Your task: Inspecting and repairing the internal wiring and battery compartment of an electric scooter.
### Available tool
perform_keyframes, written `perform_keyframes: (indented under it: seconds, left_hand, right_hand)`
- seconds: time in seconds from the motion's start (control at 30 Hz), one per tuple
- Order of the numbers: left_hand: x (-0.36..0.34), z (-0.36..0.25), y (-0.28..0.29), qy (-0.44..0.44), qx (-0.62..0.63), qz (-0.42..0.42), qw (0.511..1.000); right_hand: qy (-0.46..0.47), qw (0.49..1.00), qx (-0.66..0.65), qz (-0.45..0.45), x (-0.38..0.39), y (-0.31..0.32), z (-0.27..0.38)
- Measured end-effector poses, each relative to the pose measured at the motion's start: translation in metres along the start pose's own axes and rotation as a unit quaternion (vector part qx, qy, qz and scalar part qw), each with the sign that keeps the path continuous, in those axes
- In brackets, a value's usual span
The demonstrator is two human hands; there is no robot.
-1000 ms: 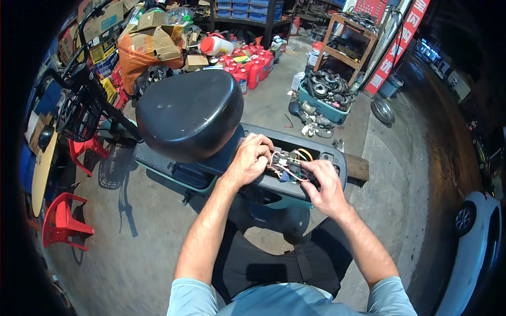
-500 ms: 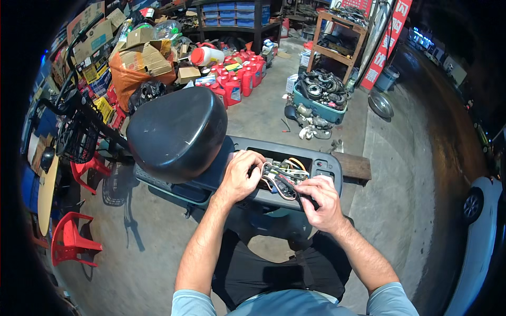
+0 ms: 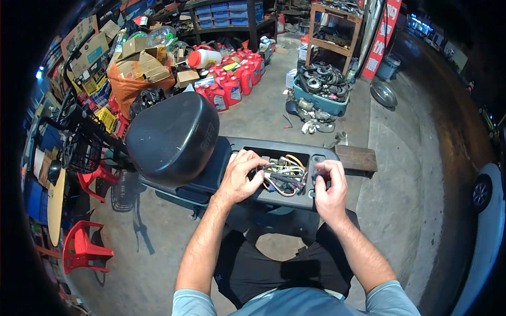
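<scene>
My left hand (image 3: 240, 176) is closed on wires at the left end of an open compartment in a scooter body (image 3: 276, 199). A tangle of cream, orange, pink and black wires (image 3: 284, 171) fills the compartment. My right hand (image 3: 331, 192) is at the compartment's right end, fingers curled; whatever lies inside them is too hidden to make out. A black seat (image 3: 166, 134) is raised just left of my hands.
A wooden bench (image 3: 358, 158) sits beyond the scooter's right end. Behind are a teal tub of parts (image 3: 321, 105), red jugs (image 3: 245, 76) and wooden shelving (image 3: 327, 45). Red chairs (image 3: 81, 245) stand left; a white car (image 3: 487, 226) is at right.
My right hand has left the middle of the wire bundle and moved right to the compartment's end. My left hand stays at the left end. The view has shifted somewhat.
</scene>
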State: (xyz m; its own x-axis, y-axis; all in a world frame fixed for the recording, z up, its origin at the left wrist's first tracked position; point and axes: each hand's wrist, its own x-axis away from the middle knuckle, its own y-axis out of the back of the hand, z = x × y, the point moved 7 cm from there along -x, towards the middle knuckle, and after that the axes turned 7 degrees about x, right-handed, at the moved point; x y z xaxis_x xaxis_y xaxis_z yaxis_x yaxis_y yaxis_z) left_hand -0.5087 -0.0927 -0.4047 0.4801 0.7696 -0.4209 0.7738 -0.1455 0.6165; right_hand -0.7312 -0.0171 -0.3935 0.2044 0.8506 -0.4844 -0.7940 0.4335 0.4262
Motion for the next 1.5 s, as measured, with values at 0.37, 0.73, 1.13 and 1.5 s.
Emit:
perform_keyframes:
  seconds: [0.37, 0.73, 1.13, 1.5]
  left_hand:
    - [-0.002, 0.002, -0.004, -0.003, 0.006, 0.004, 1.000]
    - [0.001, 0.006, -0.005, 0.003, 0.030, 0.009, 1.000]
    - [0.006, 0.004, 0.002, -0.016, 0.030, -0.026, 0.999]
    - [0.010, -0.002, 0.004, -0.047, 0.002, -0.016, 0.999]
  right_hand:
    - [0.084, 0.983, 0.159, 0.027, 0.001, -0.011, 0.005]
    - [0.086, 0.976, 0.194, 0.052, 0.002, -0.017, 0.004]
    - [0.069, 0.938, 0.257, 0.224, -0.034, -0.030, 0.005]
    - [0.055, 0.953, 0.234, 0.182, -0.065, -0.053, 0.001]
